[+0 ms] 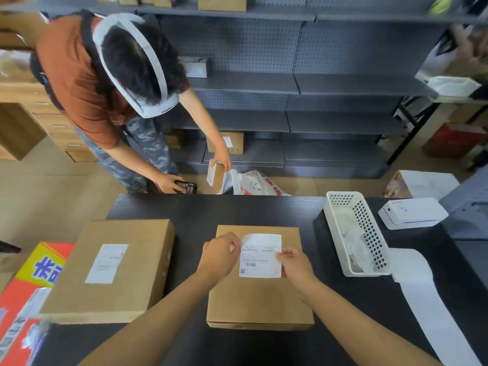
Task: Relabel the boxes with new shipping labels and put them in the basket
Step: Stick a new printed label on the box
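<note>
Shipping label (260,256): your left hand (220,256) pinches its left edge, your right hand (294,264) its right edge, over the middle cardboard box (260,299).

A parcel stockroom or shipping area is showing here: grey metal shelving (290,83) with pegboard backs is running along the far wall, holding a few cardboard cartons (225,142), while a label printer (412,213) is sitting at the right of the black packing table (264,207).
</note>
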{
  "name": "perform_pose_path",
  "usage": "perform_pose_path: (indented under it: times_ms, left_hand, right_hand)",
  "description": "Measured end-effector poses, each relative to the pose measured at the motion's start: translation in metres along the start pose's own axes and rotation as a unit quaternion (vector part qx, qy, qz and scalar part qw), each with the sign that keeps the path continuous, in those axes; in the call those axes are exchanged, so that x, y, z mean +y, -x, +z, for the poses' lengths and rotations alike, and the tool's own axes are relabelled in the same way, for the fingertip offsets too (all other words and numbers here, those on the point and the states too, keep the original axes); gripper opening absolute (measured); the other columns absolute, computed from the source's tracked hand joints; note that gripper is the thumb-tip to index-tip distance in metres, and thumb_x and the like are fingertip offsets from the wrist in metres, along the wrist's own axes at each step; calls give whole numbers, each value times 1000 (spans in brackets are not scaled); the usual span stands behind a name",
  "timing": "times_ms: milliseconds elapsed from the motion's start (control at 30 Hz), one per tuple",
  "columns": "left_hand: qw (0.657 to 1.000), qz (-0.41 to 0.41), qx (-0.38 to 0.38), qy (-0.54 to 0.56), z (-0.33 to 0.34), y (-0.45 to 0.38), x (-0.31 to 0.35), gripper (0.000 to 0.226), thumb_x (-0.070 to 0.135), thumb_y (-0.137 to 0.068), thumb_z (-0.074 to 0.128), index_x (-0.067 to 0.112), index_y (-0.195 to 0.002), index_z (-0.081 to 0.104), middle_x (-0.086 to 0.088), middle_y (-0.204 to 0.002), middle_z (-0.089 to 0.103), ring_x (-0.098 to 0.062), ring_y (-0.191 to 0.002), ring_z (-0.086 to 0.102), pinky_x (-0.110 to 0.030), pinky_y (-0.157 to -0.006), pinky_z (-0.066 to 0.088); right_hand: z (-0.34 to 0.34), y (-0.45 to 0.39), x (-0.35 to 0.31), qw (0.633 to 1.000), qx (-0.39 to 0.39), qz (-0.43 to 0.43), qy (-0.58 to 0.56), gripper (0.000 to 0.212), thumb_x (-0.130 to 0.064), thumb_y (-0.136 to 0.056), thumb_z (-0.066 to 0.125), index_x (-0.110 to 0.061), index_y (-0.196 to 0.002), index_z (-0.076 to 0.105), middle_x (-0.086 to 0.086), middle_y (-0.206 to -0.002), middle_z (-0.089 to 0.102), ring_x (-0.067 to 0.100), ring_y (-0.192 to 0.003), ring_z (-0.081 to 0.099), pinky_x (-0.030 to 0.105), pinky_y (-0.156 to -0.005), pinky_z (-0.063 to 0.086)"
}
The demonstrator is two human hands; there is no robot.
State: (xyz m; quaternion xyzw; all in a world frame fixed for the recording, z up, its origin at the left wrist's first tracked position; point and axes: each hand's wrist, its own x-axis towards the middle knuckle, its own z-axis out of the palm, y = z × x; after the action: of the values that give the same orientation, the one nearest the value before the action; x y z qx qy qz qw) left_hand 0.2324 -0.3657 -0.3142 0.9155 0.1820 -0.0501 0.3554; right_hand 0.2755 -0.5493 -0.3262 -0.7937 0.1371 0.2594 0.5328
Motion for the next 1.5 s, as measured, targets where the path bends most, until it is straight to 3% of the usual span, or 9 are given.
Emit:
perform_pose_path:
  times_ms: [100, 267, 467, 633, 800, 933, 1100, 1367, 1500]
  left_hand:
    - [999, -28, -8, 29, 3, -4, 7, 15, 29, -93, 46, 29, -88, 59, 14, -83, 60, -15, -91, 58, -36, -91, 46]
    - [997, -60, -18, 35, 9, -14, 11, 16, 34, -92, 47, 27, -90, 61, 12, -86, 61, -19, -97, 56, -37, -91, 48]
    - [994, -102, -25, 21, 21, -21, 6, 15, 27, -89, 44, 27, -85, 58, 15, -78, 59, -21, -92, 57, -31, -80, 48]
    - [994, -92, -19, -47, 31, -24, -1, 14, 26, -87, 43, 25, -85, 57, 15, -67, 55, -7, -68, 54, -29, -82, 45]
    - [991, -88, -51, -89, 37, -27, -7, 12, 28, -85, 41, 26, -83, 53, 14, -64, 54, -18, -72, 58, -27, -78, 36]
    - [989, -61, -59, -121, 41, -27, -8, 14, 26, -83, 38, 29, -71, 45, 10, -56, 55, -12, -57, 52, -26, -80, 29]
    - [984, -37, -59, -164, 45, -28, -12, 16, 25, -85, 37, 28, -71, 43, 10, -61, 51, -14, -61, 47, -28, -79, 27]
    - [972, -14, -29, -233, 50, -25, -14, 16, 25, -87, 36, 24, -83, 52, 8, -74, 59, -17, -66, 51, -29, -80, 30]
    - [958, 8, -17, -285, 56, -24, -15, 24, 30, -90, 36, 21, -97, 57, 6, -87, 63, -15, -70, 46, -31, -82, 32]
  right_hand:
    - [-4, -8, -3, 999, 7, -7, 36, 19, -19, -96, 53, -14, -114, 55, 4, -113, 64, 22, -101, 63, 37, -87, 55]
    - [-7, -18, -8, 988, 30, -47, 142, 3, -21, -95, 53, -18, -95, 55, -3, -98, 61, 10, -80, 57, 15, -54, 41]
    - [0, -30, -4, 972, 39, -83, 218, 5, -16, -93, 55, -16, -88, 52, -6, -85, 56, 1, -68, 50, 8, -39, 33]
    - [8, -35, 9, 970, 31, -63, 234, 16, -14, -90, 55, -24, -79, 48, -11, -78, 54, 1, -65, 52, 8, -39, 33]
    - [10, -39, 19, 963, 8, -42, 266, 20, -15, -89, 60, -26, -76, 49, -13, -78, 55, 3, -66, 55, 10, -42, 36]
    - [8, -43, 24, 958, 0, -31, 286, 9, -17, -88, 62, -21, -83, 56, -8, -85, 60, 5, -72, 57, 14, -47, 39]
    - [9, -45, 27, 953, -18, -29, 302, 3, -17, -88, 61, -15, -86, 62, -4, -89, 67, 10, -77, 63, 23, -58, 53]
    - [9, -40, 31, 948, -17, -67, 311, 8, -18, -92, 57, -21, -86, 53, -7, -90, 61, 5, -71, 59, 16, -49, 47]
    - [10, -35, 24, 891, 4, -121, 437, 14, -23, -94, 50, -24, -107, 51, -7, -98, 60, 8, -73, 52, 18, -45, 30]
